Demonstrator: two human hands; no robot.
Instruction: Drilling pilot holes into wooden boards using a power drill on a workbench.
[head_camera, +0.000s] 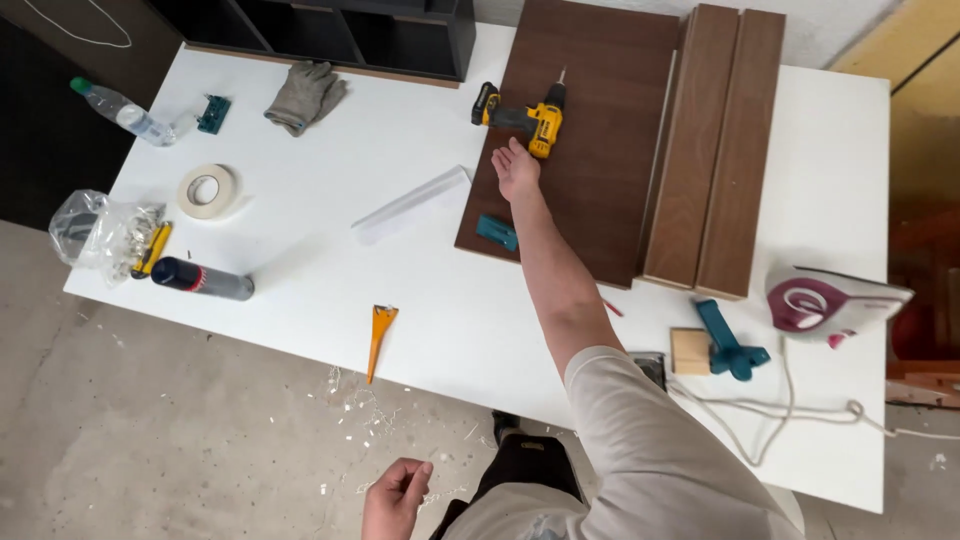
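My right hand (516, 170) reaches out across the white table (330, 280) and lies on a dark brown wood panel (600, 190), fingers loosely spread, just short of a yellow and black cordless drill (530, 115) that rests on its side on the panel. It holds nothing. A small teal block (497, 232) lies on the panel near my forearm. My left hand (395, 495) hangs low beside my body, off the table, its fingers curled in; I cannot see anything in it.
Two brown planks (715, 150) lie right of the panel. An iron (830, 303) with its cord, a teal clamp (730, 345) and a wood block sit at right. Tape roll (208, 190), spray can (203, 280), bottle (122, 112), glove (305, 95), bag, orange scraper (380, 335) lie left.
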